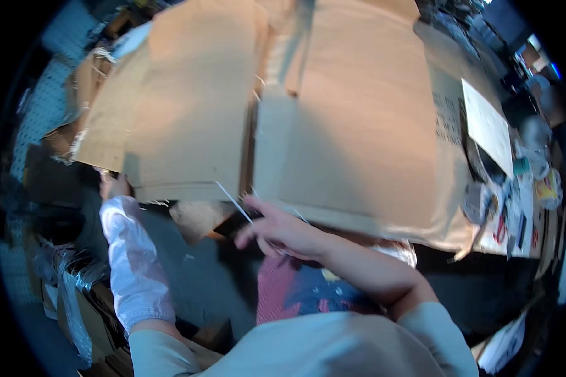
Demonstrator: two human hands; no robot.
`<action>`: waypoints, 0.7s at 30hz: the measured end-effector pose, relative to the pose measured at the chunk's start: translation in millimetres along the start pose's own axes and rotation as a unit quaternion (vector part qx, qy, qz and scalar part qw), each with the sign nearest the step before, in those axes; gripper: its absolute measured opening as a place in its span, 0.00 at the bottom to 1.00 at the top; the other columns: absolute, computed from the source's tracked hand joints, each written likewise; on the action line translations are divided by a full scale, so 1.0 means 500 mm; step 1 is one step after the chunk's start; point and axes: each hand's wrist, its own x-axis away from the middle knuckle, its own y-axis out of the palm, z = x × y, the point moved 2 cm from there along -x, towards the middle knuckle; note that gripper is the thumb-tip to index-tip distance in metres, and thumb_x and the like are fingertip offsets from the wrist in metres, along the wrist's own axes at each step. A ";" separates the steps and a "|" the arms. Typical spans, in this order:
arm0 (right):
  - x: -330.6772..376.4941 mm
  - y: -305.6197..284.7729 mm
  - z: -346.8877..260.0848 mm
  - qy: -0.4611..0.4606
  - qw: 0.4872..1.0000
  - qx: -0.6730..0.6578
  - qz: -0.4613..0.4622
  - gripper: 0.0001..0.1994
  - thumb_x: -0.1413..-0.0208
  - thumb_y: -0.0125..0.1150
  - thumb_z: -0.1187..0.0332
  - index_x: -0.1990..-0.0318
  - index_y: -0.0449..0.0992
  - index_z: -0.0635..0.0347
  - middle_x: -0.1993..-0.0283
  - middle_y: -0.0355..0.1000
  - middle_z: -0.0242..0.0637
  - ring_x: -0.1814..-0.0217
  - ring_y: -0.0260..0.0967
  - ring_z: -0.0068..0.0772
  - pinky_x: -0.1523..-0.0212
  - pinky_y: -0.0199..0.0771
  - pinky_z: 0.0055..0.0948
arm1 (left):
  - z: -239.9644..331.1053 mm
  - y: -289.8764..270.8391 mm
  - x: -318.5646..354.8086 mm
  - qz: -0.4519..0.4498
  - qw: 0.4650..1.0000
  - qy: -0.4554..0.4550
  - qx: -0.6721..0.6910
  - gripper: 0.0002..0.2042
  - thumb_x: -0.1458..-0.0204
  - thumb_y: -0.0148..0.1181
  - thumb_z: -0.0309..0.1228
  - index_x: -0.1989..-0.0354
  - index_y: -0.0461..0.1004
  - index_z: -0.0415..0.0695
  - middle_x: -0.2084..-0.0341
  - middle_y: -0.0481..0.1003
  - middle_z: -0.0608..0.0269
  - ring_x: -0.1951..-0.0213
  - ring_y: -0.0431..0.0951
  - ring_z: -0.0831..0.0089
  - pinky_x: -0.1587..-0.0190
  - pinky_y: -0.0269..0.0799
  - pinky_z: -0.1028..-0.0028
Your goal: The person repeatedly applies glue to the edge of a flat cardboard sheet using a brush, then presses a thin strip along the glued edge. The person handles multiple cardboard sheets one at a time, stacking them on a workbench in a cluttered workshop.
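Observation:
A large brown cardboard box [352, 119] with open flaps fills the upper middle of the head view. My left hand [114, 186], its forearm in a white sleeve cover, grips the lower left corner of the left flap [182, 107]. My right hand [280, 231] reaches in under the box's near edge, fingers pinched around a thin white strap [233, 200] that runs up to the flap's edge. A dark object sits just behind the right hand's fingers; I cannot tell what it is.
A white sheet [487, 125] lies on the box's right side. Tools with red handles [502, 227], tape rolls and small items clutter a surface at the right. Plastic-wrapped goods [69, 283] and cardboard stand at the lower left. A patterned red and blue cloth [308, 292] lies below my right hand.

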 end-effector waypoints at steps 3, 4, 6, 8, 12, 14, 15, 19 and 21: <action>0.245 -0.132 -0.016 -0.013 0.903 0.408 -0.130 0.21 0.45 0.59 0.63 0.44 0.70 0.58 0.66 0.74 0.40 0.70 0.69 0.32 0.66 0.71 0.30 | 0.051 -0.068 0.128 0.205 0.973 0.105 -0.008 0.15 0.46 0.57 0.38 0.53 0.73 0.44 0.60 0.75 0.55 0.57 0.74 0.55 0.57 0.71 0.61; 0.295 -0.166 -0.057 -0.060 0.856 0.509 -0.065 0.13 0.47 0.60 0.63 0.56 0.77 0.57 0.67 0.73 0.41 0.67 0.70 0.31 0.63 0.71 0.30 | 0.099 -0.128 0.127 0.216 0.948 0.199 0.125 0.12 0.47 0.58 0.33 0.55 0.73 0.42 0.62 0.75 0.55 0.59 0.75 0.57 0.59 0.72 0.63; 0.423 -0.269 -0.103 -0.115 0.736 0.630 0.218 0.14 0.49 0.56 0.70 0.53 0.75 0.57 0.66 0.72 0.41 0.67 0.70 0.35 0.64 0.71 0.33 | 0.152 -0.178 0.288 0.121 0.892 0.307 0.309 0.08 0.48 0.59 0.25 0.60 0.74 0.40 0.67 0.75 0.55 0.65 0.76 0.60 0.63 0.72 0.67; 0.561 -0.365 -0.147 -0.085 0.479 0.759 0.433 0.18 0.50 0.53 0.77 0.50 0.73 0.57 0.64 0.70 0.41 0.66 0.70 0.39 0.65 0.71 0.35 | 0.219 -0.225 0.457 0.045 0.841 0.439 0.315 0.04 0.54 0.61 0.22 0.69 0.75 0.42 0.73 0.76 0.59 0.71 0.77 0.62 0.66 0.72 0.68; 0.703 -0.487 -0.159 0.075 0.313 0.815 0.482 0.22 0.50 0.52 0.82 0.45 0.70 0.57 0.62 0.67 0.41 0.66 0.71 0.44 0.64 0.71 0.37 | 0.385 -0.159 0.696 -0.253 0.648 0.629 0.348 0.04 0.62 0.59 0.25 0.74 0.76 0.44 0.78 0.72 0.59 0.72 0.74 0.61 0.71 0.69 0.63; 0.719 -0.523 -0.140 0.043 0.282 0.849 0.445 0.23 0.51 0.55 0.82 0.44 0.69 0.57 0.61 0.69 0.41 0.66 0.72 0.44 0.63 0.72 0.36 | 0.418 -0.106 0.764 -0.283 0.633 0.666 0.276 0.06 0.59 0.54 0.28 0.73 0.77 0.45 0.76 0.73 0.60 0.69 0.75 0.61 0.65 0.70 0.64; 0.717 -0.511 -0.150 -0.032 0.291 0.841 0.456 0.22 0.49 0.55 0.82 0.45 0.70 0.58 0.61 0.70 0.41 0.65 0.72 0.42 0.64 0.73 0.34 | 0.440 -0.096 0.779 -0.266 0.635 0.679 0.254 0.06 0.58 0.55 0.28 0.72 0.77 0.45 0.74 0.74 0.60 0.67 0.75 0.61 0.63 0.70 0.65; 0.705 -0.441 -0.172 -0.294 0.534 0.533 0.587 0.10 0.42 0.56 0.76 0.53 0.71 0.67 0.65 0.75 0.36 0.70 0.71 0.19 0.72 0.70 0.16 | 0.432 -0.016 0.812 -0.305 0.639 0.671 0.219 0.07 0.58 0.56 0.29 0.70 0.78 0.44 0.74 0.75 0.61 0.68 0.75 0.61 0.64 0.71 0.64; 0.674 -0.401 -0.181 -0.351 0.607 0.380 0.604 0.08 0.42 0.57 0.76 0.56 0.70 0.66 0.72 0.74 0.38 0.77 0.69 0.17 0.77 0.66 0.15 | 0.436 -0.022 0.804 -0.322 0.650 0.650 0.226 0.07 0.57 0.56 0.29 0.70 0.78 0.44 0.74 0.75 0.62 0.66 0.75 0.62 0.62 0.70 0.65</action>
